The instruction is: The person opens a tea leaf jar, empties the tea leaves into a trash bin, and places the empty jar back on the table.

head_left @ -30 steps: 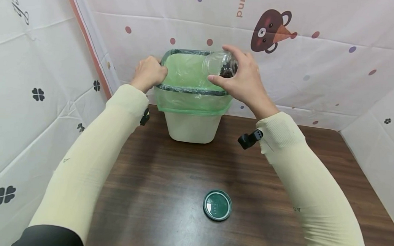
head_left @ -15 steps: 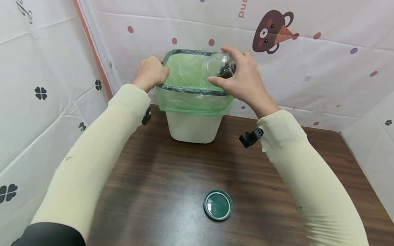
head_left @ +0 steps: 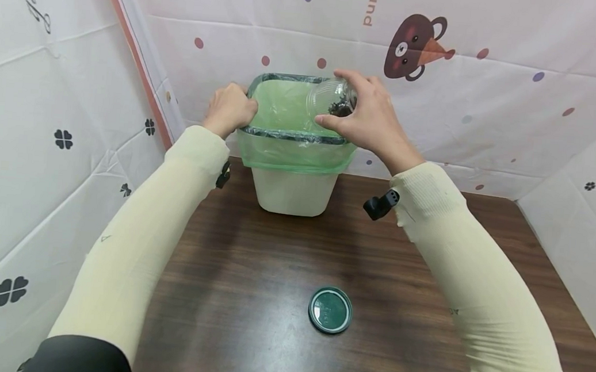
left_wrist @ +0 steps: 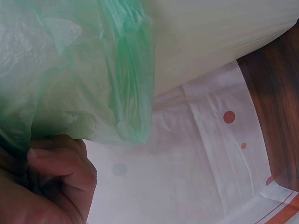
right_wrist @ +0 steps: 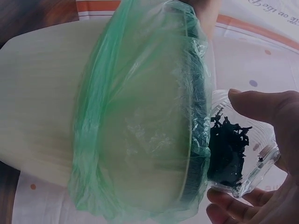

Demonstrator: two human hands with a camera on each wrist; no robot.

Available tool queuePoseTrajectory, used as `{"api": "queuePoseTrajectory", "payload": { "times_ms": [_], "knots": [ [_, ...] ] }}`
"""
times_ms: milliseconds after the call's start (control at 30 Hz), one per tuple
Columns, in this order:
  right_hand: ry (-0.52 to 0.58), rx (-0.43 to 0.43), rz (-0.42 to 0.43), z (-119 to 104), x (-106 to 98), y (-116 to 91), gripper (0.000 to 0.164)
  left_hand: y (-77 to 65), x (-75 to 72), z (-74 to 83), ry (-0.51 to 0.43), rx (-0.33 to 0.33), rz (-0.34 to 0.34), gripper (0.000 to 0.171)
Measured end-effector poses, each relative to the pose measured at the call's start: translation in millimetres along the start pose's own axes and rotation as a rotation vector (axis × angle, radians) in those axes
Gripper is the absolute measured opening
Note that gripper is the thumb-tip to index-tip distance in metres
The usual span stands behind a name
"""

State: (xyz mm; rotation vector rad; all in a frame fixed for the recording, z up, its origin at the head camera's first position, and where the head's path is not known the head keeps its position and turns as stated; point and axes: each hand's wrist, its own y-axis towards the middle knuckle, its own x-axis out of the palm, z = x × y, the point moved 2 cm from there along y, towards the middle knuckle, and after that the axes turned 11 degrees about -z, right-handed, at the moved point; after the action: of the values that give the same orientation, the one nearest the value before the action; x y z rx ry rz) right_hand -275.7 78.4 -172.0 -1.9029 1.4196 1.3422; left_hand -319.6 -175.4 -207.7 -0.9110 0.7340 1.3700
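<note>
A pale bin [head_left: 293, 194] lined with a green plastic bag [head_left: 292, 155] stands at the back of the table. My left hand [head_left: 230, 110] grips its left rim, fingers curled over the bag's edge. In my right hand [head_left: 375, 117] is a clear glass jar [head_left: 318, 98], held between thumb and fingers. The jar lies on its side at the bin's right rim, its mouth toward the bin. Dark, shredded bits like dry tea leaves [right_wrist: 228, 151] rest inside it. A round green lid [head_left: 330, 310] lies on the table in front.
The dark wooden table [head_left: 250, 269] runs up to a white printed cloth [head_left: 227, 8] behind the bin. Similar cloths with clover prints hang on the left and right sides.
The dark bits have shifted and spread inside the jar as it tips slightly toward the bin. Both hands keep their grips; the head view has drifted a little.
</note>
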Motion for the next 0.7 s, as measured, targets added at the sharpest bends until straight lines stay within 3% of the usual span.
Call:
{"api": "queuePoseTrajectory", "payload": {
  "times_ms": [267,700],
  "knots": [
    [-0.03,0.027,-0.089,-2.0,1.6,4.0,0.083,-1.3,0.0,0.0,0.002,0.006,0.011,0.018],
    [-0.103,0.004,-0.146,-9.0,0.3,11.6,0.085,-1.7,-1.2,-0.2,0.013,0.0,0.016,0.017]
  ]
}}
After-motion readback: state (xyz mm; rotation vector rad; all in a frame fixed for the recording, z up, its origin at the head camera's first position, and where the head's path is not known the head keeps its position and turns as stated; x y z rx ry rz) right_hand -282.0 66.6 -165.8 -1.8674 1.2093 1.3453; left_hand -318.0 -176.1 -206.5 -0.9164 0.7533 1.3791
